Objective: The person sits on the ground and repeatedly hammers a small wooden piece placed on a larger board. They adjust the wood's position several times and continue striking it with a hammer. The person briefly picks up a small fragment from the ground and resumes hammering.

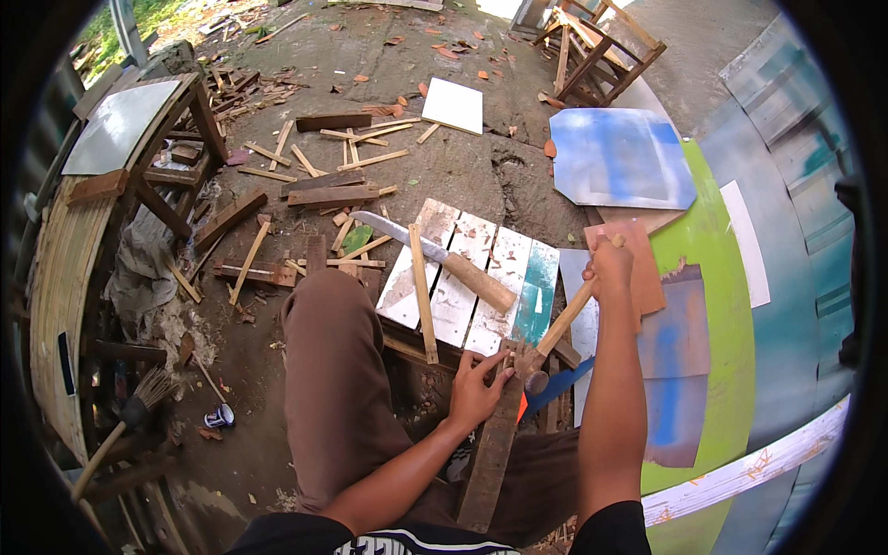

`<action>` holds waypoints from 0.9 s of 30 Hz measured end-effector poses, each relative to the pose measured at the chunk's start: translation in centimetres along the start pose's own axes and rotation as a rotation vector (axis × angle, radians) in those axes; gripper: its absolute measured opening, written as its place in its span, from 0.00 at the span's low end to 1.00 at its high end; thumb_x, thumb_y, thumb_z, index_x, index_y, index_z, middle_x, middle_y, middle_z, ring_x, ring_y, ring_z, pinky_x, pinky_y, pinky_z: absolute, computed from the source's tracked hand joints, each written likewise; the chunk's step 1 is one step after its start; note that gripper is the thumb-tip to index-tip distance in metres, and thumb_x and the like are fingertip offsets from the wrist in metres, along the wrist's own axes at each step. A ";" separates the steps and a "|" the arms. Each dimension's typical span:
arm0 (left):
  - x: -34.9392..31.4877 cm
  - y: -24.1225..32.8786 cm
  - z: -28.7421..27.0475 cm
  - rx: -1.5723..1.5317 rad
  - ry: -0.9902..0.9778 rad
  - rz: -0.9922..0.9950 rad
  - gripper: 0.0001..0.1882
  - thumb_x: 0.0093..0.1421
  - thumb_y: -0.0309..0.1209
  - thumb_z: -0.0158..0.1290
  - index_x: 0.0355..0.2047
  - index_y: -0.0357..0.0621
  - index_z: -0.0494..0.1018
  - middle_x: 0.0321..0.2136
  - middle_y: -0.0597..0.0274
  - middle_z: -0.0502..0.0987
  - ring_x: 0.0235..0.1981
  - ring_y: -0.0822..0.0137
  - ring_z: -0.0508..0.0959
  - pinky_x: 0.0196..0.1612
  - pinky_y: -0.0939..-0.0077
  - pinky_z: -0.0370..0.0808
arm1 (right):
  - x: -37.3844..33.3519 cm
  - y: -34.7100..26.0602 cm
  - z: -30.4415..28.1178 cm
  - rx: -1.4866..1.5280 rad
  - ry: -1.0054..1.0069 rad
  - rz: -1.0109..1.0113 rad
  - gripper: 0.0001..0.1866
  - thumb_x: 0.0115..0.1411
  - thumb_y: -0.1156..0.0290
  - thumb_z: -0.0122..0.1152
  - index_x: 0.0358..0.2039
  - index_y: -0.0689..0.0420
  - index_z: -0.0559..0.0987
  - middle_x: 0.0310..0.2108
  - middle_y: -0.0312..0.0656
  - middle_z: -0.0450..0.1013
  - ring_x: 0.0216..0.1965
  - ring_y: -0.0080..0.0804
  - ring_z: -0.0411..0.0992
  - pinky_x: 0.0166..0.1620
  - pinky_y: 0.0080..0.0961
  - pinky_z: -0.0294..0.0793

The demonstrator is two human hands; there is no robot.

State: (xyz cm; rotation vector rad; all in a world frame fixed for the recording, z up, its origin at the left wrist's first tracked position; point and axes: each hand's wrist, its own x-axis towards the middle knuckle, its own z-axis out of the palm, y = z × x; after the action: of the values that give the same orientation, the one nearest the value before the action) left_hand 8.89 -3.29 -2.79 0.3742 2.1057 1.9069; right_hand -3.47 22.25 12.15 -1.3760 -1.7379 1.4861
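At the left edge of the frame, a pale sheet (pixel 120 125) lies on a wooden stand, and a broom (pixel 146 396) leans at lower left, with a small can (pixel 219 416) tipped over on the ground (pixel 250 370) to its right. Loose sticks (pixel 372 160) and wood blocks (pixel 333 196) litter the ground at upper left of centre.

In the middle stands a low worktop (pixel 504 268) of white and teal slats. A big knife (pixel 478 282) lies across it, wooden handle toward the right, and a narrow strip (pixel 423 296) lies over the knife's blade.

Just below, at lower centre, the left hand (pixel 476 393) is partly curled, thumb and fingertips on the upper end of a dark plank (pixel 490 458), which slants down over the person's lap. Whether those fingers pinch anything small, I cannot tell. The head of a hammer (pixel 564 319) is beside these fingertips; right of centre, the right hand (pixel 610 268) is closed around its wooden handle.

Farther right are a blue-and-white panel (pixel 624 157) and a lime-green board (pixel 731 287).
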 end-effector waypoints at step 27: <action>0.2 0.6 0.0 0.065 0.007 -0.031 0.22 0.63 0.31 0.65 0.58 0.63 0.82 0.40 0.51 0.71 0.37 0.48 0.79 0.41 0.56 0.78 | -5.6 -0.8 -0.3 0.218 0.046 -0.265 0.17 0.73 0.62 0.62 0.29 0.57 0.71 0.18 0.30 0.60 0.11 0.17 0.54 0.14 0.24 0.53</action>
State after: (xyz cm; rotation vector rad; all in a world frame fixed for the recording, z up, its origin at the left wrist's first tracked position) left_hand 8.67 -3.18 -2.21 0.3472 2.1695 1.8286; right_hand -1.40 17.47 14.36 -1.0187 -1.6041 1.4352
